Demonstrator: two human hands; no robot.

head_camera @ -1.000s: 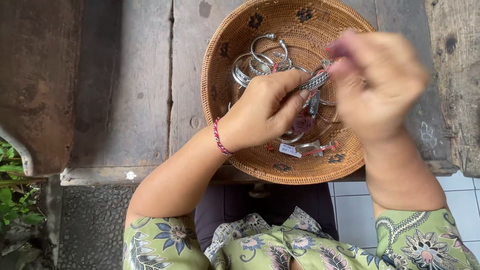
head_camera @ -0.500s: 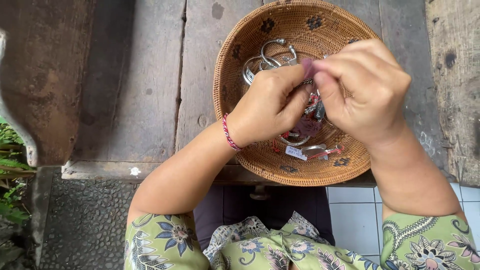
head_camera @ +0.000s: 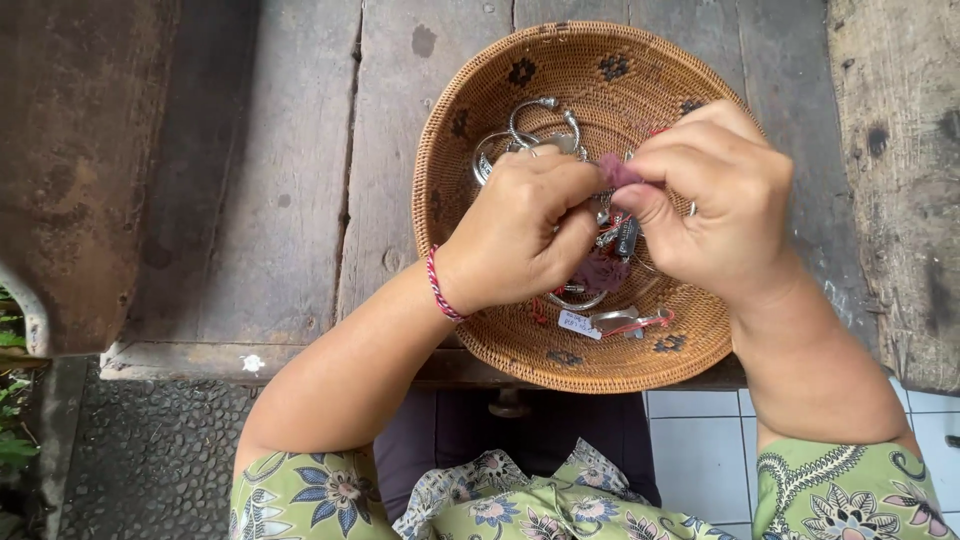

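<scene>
A round woven basket [head_camera: 470,90] sits on a worn wooden table and holds several silver bangles [head_camera: 520,125] and small tagged pieces [head_camera: 600,322]. Over its middle, my left hand [head_camera: 520,230] pinches a silver bracelet [head_camera: 620,235] with a dark tag hanging from it. My right hand [head_camera: 715,205] meets it from the right and presses a small purple cloth [head_camera: 617,172] against the bracelet. A red braided cord is around my left wrist. Most of the bracelet is hidden by my fingers.
The wooden table [head_camera: 290,170] of rough planks ends just below the basket. A dark rusty slab [head_camera: 70,170] stands at the left, with plants at its foot. White floor tiles [head_camera: 700,440] and my green patterned sleeves lie below.
My right hand came down from a blurred raised position and closed in against my left hand, bringing the purple cloth onto the bracelet. The view shifted slightly.
</scene>
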